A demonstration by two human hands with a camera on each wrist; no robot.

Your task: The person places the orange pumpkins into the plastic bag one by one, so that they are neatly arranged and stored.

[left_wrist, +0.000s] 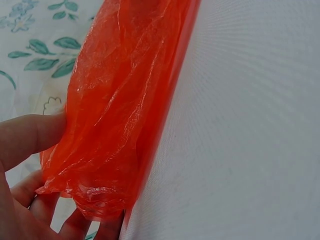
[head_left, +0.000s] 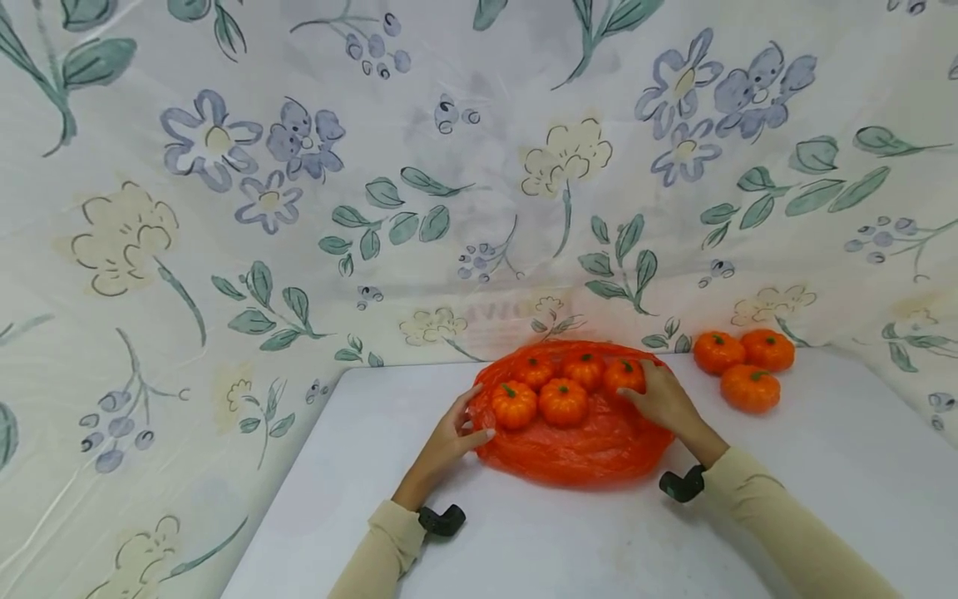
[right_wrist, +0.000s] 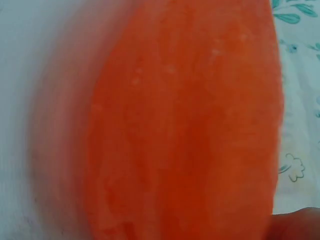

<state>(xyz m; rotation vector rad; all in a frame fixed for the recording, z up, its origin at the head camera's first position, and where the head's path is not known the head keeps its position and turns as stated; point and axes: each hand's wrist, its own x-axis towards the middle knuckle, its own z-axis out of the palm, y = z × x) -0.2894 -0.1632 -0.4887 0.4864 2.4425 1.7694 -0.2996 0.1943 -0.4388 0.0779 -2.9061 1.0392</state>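
A red plastic bag (head_left: 576, 457) lies spread on the white table with several small orange pumpkins (head_left: 564, 402) on it. At the bag's left side, my left hand (head_left: 451, 433) holds its edge; in the left wrist view the thumb (left_wrist: 35, 135) touches the crinkled plastic and the other fingers curl beneath it. My right hand (head_left: 666, 403) grips the rightmost pumpkin (head_left: 623, 376) over the bag, its thumb at the front. Blurred red plastic (right_wrist: 185, 120) fills most of the right wrist view, where only a bit of that hand shows.
Three more small pumpkins (head_left: 751, 388) sit together on the table (head_left: 359, 449) to the right of the bag. Behind the table hangs a floral cloth (head_left: 449, 208). Each wrist wears a dark strap-on device (head_left: 441, 520).
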